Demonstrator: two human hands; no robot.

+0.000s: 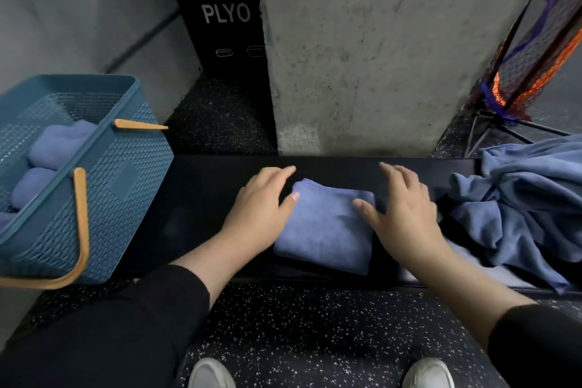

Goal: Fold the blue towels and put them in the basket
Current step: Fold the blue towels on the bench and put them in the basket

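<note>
Folded blue cloth towel (326,227) at frame centre on black bench (201,198), left hand (263,208) and right hand (401,214) flanking it, fingers relaxed, thumbs touching towel, blue woven plastic basket (126,173) at left holding folded towels, unfolded blue towel heap (522,208) at right.

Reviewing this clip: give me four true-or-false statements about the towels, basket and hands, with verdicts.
1. The folded blue towel lies on the black bench between the left hand and right hand. True.
2. The blue woven plastic basket holds no towels. False: folded blue towels lie inside.
3. A heap of unfolded blue towels lies right of the hands. True.
4. The basket's handles are black. False: they are tan.
</note>
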